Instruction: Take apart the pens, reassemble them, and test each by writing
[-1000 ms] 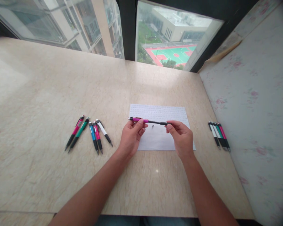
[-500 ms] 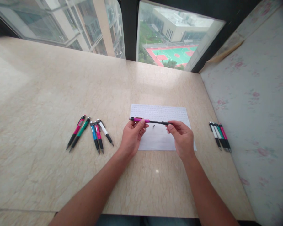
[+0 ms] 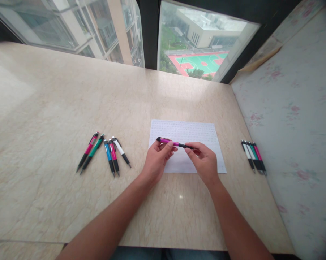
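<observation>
My left hand [image 3: 159, 159] pinches the magenta barrel [image 3: 167, 141] of a pen, its black clip end pointing left. With thumb and fingertips, my right hand [image 3: 205, 159] is closed on the pen's black grip [image 3: 188, 146], at the right end. Barrel and grip lie in one line, tilted slightly down to the right, close together; I cannot tell whether they are fully joined. The pen is above a sheet of paper [image 3: 184, 130] with rows of writing on its upper part. The pen's tip is hidden by my right fingers.
Left of my hands lie a pink pen [image 3: 88, 150], a green pen [image 3: 94, 151], a blue pen [image 3: 108, 156], another pink pen [image 3: 113, 155] and a white pen [image 3: 121, 150]. Several pens [image 3: 253, 157] lie by the wallpapered wall [image 3: 287, 130]. Windows border the stone-patterned surface [image 3: 71, 101].
The hands have come closer together, bringing the black grip toward the magenta barrel and covering the thin refill seen between them. A small dark piece on the paper is now out of sight.
</observation>
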`<state>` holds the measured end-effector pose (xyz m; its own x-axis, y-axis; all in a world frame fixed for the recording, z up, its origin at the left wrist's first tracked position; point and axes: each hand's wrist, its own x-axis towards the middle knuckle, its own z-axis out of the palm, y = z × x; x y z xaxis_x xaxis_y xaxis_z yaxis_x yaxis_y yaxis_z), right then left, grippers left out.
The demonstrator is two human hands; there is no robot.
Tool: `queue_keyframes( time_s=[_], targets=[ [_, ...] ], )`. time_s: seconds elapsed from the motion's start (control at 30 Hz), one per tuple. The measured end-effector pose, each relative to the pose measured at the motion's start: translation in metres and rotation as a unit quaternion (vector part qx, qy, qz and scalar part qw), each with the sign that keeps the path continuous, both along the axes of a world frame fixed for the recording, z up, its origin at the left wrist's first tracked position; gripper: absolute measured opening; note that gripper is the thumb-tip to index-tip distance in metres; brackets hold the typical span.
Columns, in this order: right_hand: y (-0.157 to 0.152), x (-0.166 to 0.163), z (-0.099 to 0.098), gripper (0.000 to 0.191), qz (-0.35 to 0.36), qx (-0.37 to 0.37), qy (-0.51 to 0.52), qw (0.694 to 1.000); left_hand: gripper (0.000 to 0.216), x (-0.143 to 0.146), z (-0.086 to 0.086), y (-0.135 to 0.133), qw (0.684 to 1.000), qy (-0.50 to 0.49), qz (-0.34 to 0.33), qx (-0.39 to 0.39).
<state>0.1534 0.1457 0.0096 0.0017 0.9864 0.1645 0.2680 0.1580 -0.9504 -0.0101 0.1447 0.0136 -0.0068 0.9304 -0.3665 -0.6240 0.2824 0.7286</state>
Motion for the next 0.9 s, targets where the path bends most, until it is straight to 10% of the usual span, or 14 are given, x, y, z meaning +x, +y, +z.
queue_keyframes(
  time_s=[0.17,0.4,0.9],
  targets=[
    [0.004,0.0,-0.01,0.042,0.012,0.055,-0.123,0.991,0.024,-0.005,-0.003,0.005,0.999,-0.02,0.042,-0.016],
    [0.011,-0.009,-0.02,0.029,0.07,0.106,-0.32,0.939,0.022,-0.006,-0.005,0.007,0.998,-0.025,0.055,-0.012],
    [0.009,0.009,-0.004,0.015,-0.07,-0.039,0.075,0.994,0.025,-0.007,-0.003,0.006,0.997,0.008,0.072,-0.006]
  ],
)
